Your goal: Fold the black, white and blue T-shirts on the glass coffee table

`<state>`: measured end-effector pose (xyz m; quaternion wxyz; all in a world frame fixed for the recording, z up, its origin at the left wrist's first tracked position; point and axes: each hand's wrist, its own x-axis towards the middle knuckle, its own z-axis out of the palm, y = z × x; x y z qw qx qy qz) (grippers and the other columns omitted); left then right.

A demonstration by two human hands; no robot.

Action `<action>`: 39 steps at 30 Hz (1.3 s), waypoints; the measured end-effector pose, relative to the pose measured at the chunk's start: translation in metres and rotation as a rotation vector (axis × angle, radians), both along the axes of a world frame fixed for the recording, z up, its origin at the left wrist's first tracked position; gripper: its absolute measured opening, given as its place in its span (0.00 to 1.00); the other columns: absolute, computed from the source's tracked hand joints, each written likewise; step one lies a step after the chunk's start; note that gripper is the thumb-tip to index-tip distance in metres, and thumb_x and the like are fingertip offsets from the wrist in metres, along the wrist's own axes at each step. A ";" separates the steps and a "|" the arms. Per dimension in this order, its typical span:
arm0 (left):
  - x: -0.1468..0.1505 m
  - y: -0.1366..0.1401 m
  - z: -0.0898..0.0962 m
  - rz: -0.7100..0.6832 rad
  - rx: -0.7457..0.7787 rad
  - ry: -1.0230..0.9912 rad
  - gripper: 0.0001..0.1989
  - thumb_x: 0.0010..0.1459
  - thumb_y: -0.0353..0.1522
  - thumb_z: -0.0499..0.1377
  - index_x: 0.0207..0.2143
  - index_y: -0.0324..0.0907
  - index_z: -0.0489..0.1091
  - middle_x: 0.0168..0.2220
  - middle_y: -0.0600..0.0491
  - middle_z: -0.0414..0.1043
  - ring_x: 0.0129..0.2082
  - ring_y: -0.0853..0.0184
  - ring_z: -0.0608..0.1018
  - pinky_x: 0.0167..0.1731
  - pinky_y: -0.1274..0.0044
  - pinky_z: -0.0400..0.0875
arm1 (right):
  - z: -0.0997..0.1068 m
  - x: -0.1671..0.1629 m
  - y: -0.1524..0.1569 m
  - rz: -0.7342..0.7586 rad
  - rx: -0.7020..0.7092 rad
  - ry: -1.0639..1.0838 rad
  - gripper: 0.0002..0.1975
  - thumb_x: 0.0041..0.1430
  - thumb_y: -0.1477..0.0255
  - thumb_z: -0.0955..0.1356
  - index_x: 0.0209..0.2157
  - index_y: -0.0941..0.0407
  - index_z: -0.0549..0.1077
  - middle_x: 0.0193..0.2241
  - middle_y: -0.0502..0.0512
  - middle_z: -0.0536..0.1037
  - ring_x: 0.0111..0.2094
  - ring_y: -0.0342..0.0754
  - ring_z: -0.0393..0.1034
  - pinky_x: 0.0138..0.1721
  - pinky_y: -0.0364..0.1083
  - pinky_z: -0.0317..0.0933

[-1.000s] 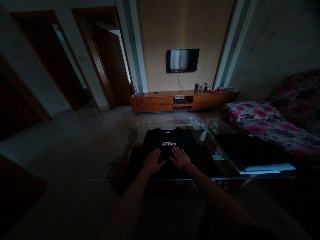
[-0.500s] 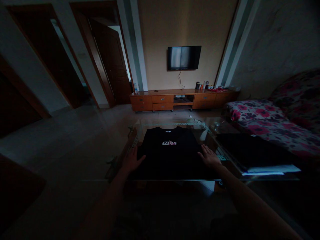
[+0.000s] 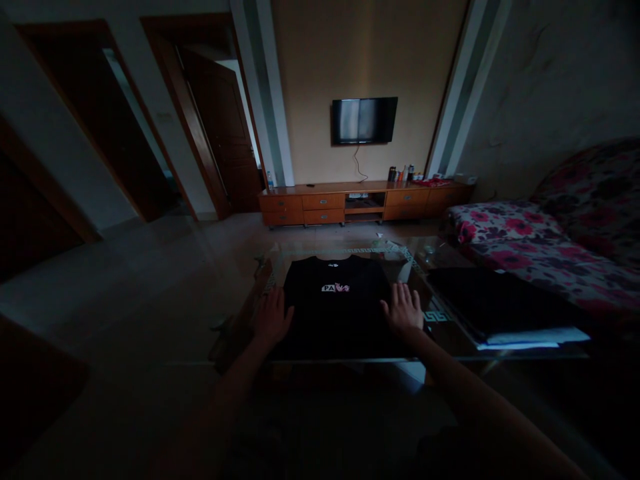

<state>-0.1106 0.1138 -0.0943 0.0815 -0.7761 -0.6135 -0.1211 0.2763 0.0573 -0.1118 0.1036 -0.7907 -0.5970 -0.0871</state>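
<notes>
A black T-shirt (image 3: 335,320) lies folded on the glass table in front of me, its neckline facing away and a small white and pink print on its chest. At its left edge rests my left hand (image 3: 273,317), fingers stretched forward and thumb apart. My right hand (image 3: 404,310) lies flat along the shirt's right edge, fingers extended. Neither hand grips the cloth. Farther right on the table is a stack of dark folded clothes (image 3: 500,303), with pale plastic or cloth showing at its near edge.
The glass table (image 3: 445,333) has a patterned border; its near edge is close to me. A flowered sofa (image 3: 530,247) stands at the right. Beyond the table are a wooden TV cabinet (image 3: 325,208) with bottles on top and a wall television (image 3: 364,121).
My right hand has moved left and turned its fingers more forward along the shirt's edge. My left hand has shifted slightly right. The sides of the shirt now look narrower.
</notes>
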 end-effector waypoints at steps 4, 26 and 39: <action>0.063 -0.031 -0.001 -0.377 -0.075 0.022 0.33 0.69 0.43 0.42 0.72 0.40 0.49 0.73 0.49 0.45 0.73 0.61 0.47 0.70 0.65 0.39 | 0.012 -0.077 -0.008 0.343 -0.054 0.103 0.40 0.70 0.52 0.48 0.72 0.66 0.47 0.73 0.63 0.42 0.73 0.55 0.35 0.71 0.56 0.29; -0.052 -0.025 -0.024 -0.135 -0.230 0.026 0.39 0.68 0.50 0.43 0.72 0.35 0.48 0.73 0.43 0.42 0.73 0.56 0.48 0.68 0.62 0.45 | -0.050 0.073 -0.033 0.142 -0.139 0.104 0.40 0.68 0.52 0.52 0.72 0.61 0.45 0.72 0.64 0.45 0.73 0.56 0.37 0.70 0.60 0.38; -0.036 -0.010 -0.007 -0.105 -0.031 0.017 0.26 0.69 0.43 0.44 0.61 0.41 0.67 0.61 0.41 0.69 0.59 0.52 0.71 0.59 0.61 0.62 | -0.034 0.033 -0.023 0.253 -0.057 -0.008 0.39 0.68 0.51 0.53 0.69 0.63 0.56 0.72 0.65 0.48 0.73 0.58 0.35 0.70 0.61 0.26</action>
